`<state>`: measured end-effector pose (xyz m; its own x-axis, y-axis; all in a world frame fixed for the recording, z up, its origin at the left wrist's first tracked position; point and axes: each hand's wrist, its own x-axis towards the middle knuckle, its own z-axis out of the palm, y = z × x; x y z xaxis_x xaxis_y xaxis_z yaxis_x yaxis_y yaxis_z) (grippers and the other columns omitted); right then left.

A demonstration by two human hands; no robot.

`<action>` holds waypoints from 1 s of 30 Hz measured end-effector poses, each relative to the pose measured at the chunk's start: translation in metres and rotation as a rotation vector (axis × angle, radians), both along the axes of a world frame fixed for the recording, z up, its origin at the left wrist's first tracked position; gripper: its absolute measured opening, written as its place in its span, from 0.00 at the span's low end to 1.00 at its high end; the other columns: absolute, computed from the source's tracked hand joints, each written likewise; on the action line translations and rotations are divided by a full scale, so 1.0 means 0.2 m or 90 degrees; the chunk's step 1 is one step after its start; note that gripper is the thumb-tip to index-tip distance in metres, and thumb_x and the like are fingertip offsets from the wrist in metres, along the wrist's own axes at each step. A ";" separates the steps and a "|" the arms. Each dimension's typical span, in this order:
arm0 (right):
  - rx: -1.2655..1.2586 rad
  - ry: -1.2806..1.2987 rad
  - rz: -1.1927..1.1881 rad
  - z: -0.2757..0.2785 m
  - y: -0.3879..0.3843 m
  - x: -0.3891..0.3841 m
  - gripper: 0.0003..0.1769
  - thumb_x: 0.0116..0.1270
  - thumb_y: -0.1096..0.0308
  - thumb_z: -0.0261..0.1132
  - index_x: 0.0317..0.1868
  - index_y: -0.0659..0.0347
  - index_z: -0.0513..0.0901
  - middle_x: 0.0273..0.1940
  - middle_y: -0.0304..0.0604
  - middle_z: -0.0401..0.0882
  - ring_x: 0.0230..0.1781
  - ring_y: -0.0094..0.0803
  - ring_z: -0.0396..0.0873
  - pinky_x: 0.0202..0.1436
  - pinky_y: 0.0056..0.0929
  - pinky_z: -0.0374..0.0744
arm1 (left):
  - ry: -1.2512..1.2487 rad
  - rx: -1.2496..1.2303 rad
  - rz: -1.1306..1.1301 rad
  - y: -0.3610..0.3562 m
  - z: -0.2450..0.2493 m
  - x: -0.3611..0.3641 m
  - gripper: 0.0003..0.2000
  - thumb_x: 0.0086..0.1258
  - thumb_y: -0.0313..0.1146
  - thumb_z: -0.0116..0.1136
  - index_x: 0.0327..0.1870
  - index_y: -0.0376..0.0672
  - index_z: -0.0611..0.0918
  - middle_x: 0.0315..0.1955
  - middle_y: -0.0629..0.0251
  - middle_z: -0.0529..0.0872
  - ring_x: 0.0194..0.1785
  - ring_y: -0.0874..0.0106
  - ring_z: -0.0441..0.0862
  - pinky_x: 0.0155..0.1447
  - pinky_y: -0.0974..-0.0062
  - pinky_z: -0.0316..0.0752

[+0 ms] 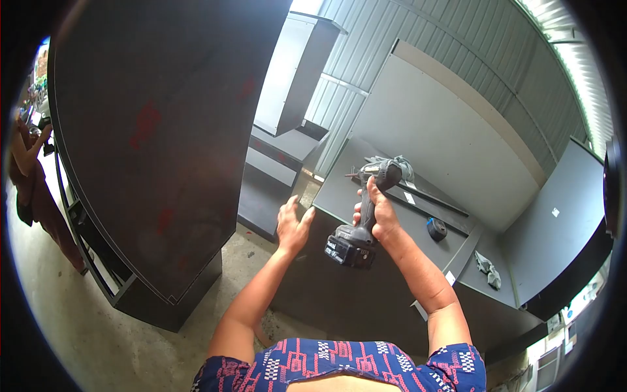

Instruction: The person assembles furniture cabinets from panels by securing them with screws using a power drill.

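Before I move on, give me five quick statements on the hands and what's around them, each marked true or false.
1. The right hand holds the power drill by its handle. True.
2. The left hand is gripping a tool as well. False: it is empty, with its fingers open.
3. A battery is fitted at the foot of the drill's handle. True.
4. The tape measure lies to the left of the drill in the picture. False: it lies to the right.
5. Another person is in view at the far left. True.
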<state>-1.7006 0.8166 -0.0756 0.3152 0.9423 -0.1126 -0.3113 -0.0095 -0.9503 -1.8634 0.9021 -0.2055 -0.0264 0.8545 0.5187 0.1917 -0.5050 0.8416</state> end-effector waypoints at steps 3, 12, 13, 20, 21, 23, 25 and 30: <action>-0.025 -0.026 -0.015 0.05 0.09 0.04 0.37 0.54 0.31 0.64 0.45 0.56 0.69 0.23 0.40 0.71 0.18 0.31 0.72 0.26 0.38 0.75 | 0.065 0.017 -0.011 0.21 0.01 0.16 0.29 0.65 0.51 0.57 0.61 0.43 0.71 0.50 0.49 0.76 0.55 0.53 0.75 0.57 0.58 0.70; -0.091 -0.065 0.000 0.06 0.39 0.25 0.38 0.53 0.31 0.66 0.47 0.54 0.67 0.25 0.44 0.71 0.17 0.35 0.74 0.24 0.43 0.77 | 0.023 -0.026 -0.004 0.22 -0.08 0.34 0.19 0.70 0.44 0.49 0.58 0.45 0.73 0.44 0.47 0.83 0.46 0.48 0.81 0.51 0.54 0.74; -0.100 -0.063 -0.002 0.07 0.42 0.26 0.38 0.53 0.31 0.66 0.47 0.54 0.67 0.25 0.44 0.71 0.17 0.36 0.74 0.24 0.43 0.77 | 0.021 -0.017 0.000 0.23 -0.08 0.34 0.19 0.70 0.43 0.49 0.57 0.45 0.73 0.43 0.47 0.83 0.45 0.48 0.81 0.50 0.54 0.74; -0.146 -0.043 0.025 0.06 0.53 0.28 0.38 0.51 0.33 0.69 0.46 0.55 0.67 0.24 0.44 0.71 0.16 0.36 0.73 0.23 0.42 0.77 | 0.020 -0.018 0.004 0.22 -0.07 0.33 0.17 0.69 0.42 0.49 0.56 0.47 0.73 0.39 0.47 0.84 0.43 0.48 0.81 0.48 0.53 0.75; -0.149 -0.043 0.029 0.07 0.53 0.27 0.38 0.51 0.33 0.69 0.46 0.55 0.67 0.24 0.44 0.71 0.16 0.36 0.73 0.22 0.41 0.77 | 0.020 -0.012 0.001 0.21 -0.06 0.33 0.17 0.69 0.43 0.49 0.56 0.47 0.73 0.39 0.47 0.84 0.43 0.48 0.81 0.48 0.53 0.75; -0.141 -0.081 -0.018 0.09 0.51 0.22 0.36 0.53 0.33 0.68 0.37 0.63 0.72 0.20 0.43 0.72 0.15 0.34 0.72 0.21 0.31 0.75 | 0.021 -0.007 0.000 0.21 -0.06 0.33 0.17 0.70 0.43 0.48 0.56 0.47 0.73 0.38 0.47 0.84 0.43 0.48 0.81 0.48 0.53 0.74; -0.127 -0.079 -0.014 0.08 0.54 0.24 0.37 0.53 0.33 0.67 0.37 0.64 0.72 0.20 0.42 0.71 0.15 0.31 0.71 0.20 0.28 0.75 | 0.058 -0.035 -0.012 0.22 -0.06 0.32 0.18 0.70 0.45 0.46 0.56 0.47 0.72 0.38 0.48 0.84 0.42 0.48 0.82 0.48 0.52 0.74; -0.130 -0.117 0.031 0.10 0.52 0.23 0.38 0.54 0.33 0.67 0.40 0.64 0.71 0.20 0.38 0.70 0.15 0.28 0.71 0.19 0.27 0.74 | 0.000 -0.046 -0.036 0.23 -0.09 0.34 0.19 0.70 0.45 0.47 0.57 0.44 0.71 0.36 0.45 0.84 0.42 0.47 0.81 0.47 0.52 0.74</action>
<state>-1.6536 0.9196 -0.0554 0.3022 0.9206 -0.2474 -0.1287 -0.2178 -0.9675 -1.7950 0.9481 -0.2237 0.0220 0.8896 0.4563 0.1645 -0.4534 0.8760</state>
